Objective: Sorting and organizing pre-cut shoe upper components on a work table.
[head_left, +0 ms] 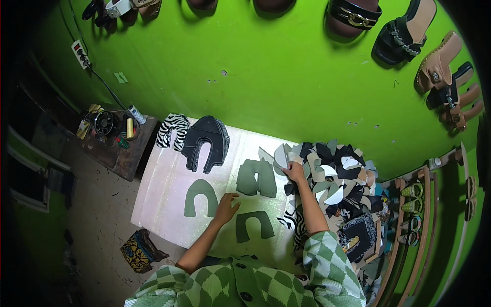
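Note:
My left hand [226,209] hovers over the white table [164,187], its fingers apart and nothing in them. Just left of it lies a grey-green U-shaped cut piece [201,194]; another U-shaped piece [254,223] lies nearer me, to its right. Beyond the hand sits a group of similar grey-green cut pieces [248,179]. My right hand [294,172] reaches to the edge of the scrap pile, fingers closed on a pale grey half-round offcut [281,155]. A thin pointed scrap [265,155] lies beside that offcut.
A heap of offcuts [332,176] covers the table's right side. Black U-shaped pieces [207,135] and zebra-print pieces [173,128] are stacked at the back left. A small side table [115,158] with tools stands left. Sandals [399,38] hang on the green wall; a wooden rack [409,240] stands right.

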`<action>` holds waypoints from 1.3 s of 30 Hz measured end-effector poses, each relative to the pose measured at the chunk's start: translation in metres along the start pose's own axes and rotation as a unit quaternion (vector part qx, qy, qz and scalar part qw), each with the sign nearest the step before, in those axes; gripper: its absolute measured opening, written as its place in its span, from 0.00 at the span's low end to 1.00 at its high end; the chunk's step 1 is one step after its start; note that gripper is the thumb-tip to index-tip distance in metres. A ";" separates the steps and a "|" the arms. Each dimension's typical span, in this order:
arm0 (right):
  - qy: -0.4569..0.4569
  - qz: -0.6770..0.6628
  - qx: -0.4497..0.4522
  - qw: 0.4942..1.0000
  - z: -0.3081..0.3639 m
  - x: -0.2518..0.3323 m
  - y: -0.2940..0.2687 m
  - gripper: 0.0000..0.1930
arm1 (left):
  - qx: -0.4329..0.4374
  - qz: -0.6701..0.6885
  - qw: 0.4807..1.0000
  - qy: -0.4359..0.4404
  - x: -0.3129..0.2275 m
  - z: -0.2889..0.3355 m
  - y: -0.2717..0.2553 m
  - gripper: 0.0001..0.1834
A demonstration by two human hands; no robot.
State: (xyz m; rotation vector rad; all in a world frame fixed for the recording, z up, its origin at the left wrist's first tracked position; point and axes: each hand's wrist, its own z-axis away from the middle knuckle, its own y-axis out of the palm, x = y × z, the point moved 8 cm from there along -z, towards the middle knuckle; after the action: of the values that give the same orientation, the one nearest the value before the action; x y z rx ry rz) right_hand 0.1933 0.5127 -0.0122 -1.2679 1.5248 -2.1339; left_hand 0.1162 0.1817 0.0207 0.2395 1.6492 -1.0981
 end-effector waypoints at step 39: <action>-0.105 -0.234 0.004 0.967 0.182 0.054 0.007 0.30 | 0.225 0.293 0.905 -0.213 -0.007 0.029 0.090 0.14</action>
State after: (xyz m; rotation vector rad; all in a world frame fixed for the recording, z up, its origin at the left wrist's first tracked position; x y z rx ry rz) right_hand 0.2953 0.3567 0.0246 -1.9382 1.2160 -2.1624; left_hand 0.1953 0.2121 -0.0209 0.6953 0.8280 -0.9551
